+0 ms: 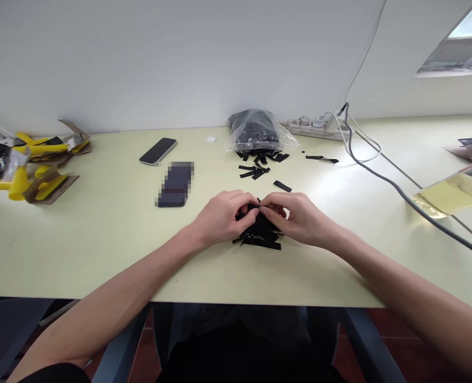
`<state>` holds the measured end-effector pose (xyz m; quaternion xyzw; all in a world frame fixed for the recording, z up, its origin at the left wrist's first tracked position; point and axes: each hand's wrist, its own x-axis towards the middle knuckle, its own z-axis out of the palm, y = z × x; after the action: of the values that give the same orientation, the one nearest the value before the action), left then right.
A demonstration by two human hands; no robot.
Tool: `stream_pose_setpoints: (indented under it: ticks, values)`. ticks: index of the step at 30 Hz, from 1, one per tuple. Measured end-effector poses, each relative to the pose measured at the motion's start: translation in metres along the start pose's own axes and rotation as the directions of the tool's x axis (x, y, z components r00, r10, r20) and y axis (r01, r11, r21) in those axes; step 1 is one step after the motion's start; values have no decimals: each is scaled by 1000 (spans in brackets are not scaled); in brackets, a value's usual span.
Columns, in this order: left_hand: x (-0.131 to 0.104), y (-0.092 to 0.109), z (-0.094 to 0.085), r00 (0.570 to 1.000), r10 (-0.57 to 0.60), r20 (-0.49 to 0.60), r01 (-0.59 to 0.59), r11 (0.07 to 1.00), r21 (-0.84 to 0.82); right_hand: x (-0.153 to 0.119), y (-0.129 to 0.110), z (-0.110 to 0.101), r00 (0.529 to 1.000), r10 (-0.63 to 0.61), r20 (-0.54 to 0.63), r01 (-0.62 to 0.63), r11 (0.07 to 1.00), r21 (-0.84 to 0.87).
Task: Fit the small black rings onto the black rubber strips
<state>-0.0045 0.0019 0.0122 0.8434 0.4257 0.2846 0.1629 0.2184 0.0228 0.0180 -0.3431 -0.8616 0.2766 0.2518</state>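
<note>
Toward the front edge of the bench [100, 239], left hand [224, 215] and right hand [302, 217] pinch a black strip [259, 206] in their grip, over a heap of similar pieces [260, 230] (a plastic bag [255, 130] lies near the back edge).

Black strips [261, 230], loosely heaped

Two hands [224, 217], black strips [262, 230] too heaped to count, two phones [158, 151], one clear bag [255, 130], one power strip [313, 129]

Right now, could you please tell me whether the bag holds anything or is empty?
The bag is not empty: a bulky dark mass shows through its clear plastic.
</note>
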Motion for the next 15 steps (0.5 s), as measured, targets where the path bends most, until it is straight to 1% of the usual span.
stream_pose_setpoints:
  ticks: [2, 6, 10, 12, 15]
  values:
    - [0, 0, 1, 1000, 4, -8, -4, 1000, -4, 0, -1, 0, 1000, -1, -3, 1, 1000, 0]
    - [1, 1, 2, 999, -34, -17, 33, 999, -25, 0, 0, 0, 1000, 0, 5, 0, 1000, -11]
    - [2, 0, 0, 998, -66, -4, 66, 998, 2, 0, 0, 2, 999, -28, 22, 28, 999, -33]
    - [2, -1, 0, 995, -99, -1, 99, 995, 20, 1, 3, 3, 999, -29, -15, 28, 998, -64]
    - [2, -4, 0, 988, -155, -8, 155, 987, 38, 4, 12, 2, 994, -38, -107, 21, 987, -161]
